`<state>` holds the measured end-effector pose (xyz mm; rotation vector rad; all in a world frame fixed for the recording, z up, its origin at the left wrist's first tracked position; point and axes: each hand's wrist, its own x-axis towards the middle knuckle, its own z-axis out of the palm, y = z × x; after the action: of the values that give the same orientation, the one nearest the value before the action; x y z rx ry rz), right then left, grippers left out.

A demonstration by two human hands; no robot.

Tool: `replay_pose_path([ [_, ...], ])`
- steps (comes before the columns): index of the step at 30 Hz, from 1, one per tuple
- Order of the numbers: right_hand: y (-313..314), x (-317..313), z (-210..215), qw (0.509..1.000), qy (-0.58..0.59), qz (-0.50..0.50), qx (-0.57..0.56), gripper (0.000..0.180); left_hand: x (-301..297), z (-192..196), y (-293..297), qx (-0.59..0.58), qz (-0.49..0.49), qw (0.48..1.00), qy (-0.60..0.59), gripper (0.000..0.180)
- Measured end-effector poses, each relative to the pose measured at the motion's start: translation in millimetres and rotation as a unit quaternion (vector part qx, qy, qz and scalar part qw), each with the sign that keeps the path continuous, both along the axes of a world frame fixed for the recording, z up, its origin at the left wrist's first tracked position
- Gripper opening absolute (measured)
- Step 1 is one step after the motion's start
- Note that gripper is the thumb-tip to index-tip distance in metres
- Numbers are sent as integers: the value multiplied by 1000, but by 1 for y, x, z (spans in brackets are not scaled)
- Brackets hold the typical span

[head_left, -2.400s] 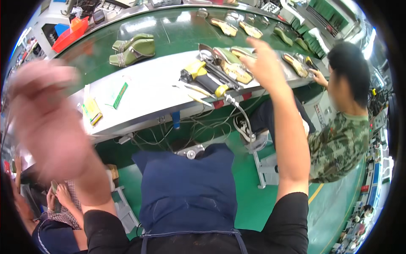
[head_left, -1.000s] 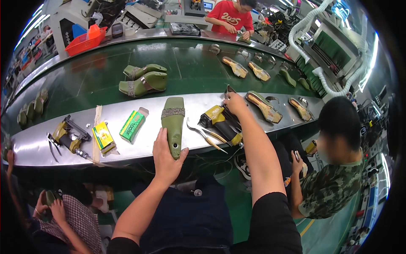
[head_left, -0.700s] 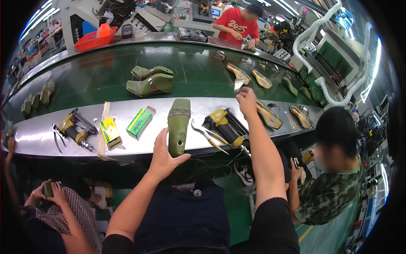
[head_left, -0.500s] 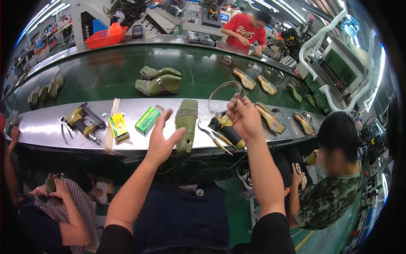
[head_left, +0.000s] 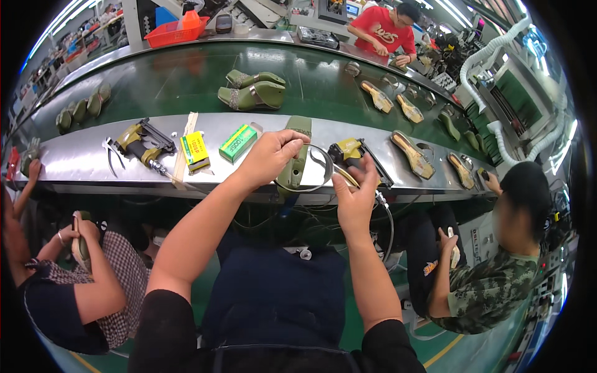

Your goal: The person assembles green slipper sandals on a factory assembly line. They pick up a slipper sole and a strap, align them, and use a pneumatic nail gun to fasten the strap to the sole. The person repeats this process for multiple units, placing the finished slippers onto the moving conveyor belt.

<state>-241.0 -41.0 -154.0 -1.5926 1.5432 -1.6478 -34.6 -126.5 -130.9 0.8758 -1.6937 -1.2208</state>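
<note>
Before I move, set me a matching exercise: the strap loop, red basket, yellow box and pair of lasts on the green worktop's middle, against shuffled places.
Things:
1. thin strap loop
2. red plastic basket
3. yellow box
4. pair of green shoe lasts

Places:
A. beside the green carton
B. on the far metal ledge
C. in the left hand
D. on the green worktop

Pairs: 1-C, 2-B, 3-A, 4-D

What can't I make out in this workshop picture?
All in the head view:
Green shoe last: partly hidden behind the left hand.
Pliers: mostly hidden by the right hand.
Staple gun: partly covered by the right hand.
Strap loop: right-hand contact too fine to tell.
Small screen: too small to read.
</note>
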Motion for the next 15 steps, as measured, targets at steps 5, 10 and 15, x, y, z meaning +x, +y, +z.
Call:
replay_pose_path([
  [5, -5, 21, -28, 946, 281, 114, -112, 27, -8, -32, -36, -51, 21, 994, -92, 27],
  [10, 1, 46, -59, 932, 306, 65, -183, 24, -14, -62, -64, -133, 80, 973, -169, 22],
  [15, -6, 39, -60, 988, 132, 69, -36, 49, -8, -81, -71, -94, 67, 989, -92, 23],
])
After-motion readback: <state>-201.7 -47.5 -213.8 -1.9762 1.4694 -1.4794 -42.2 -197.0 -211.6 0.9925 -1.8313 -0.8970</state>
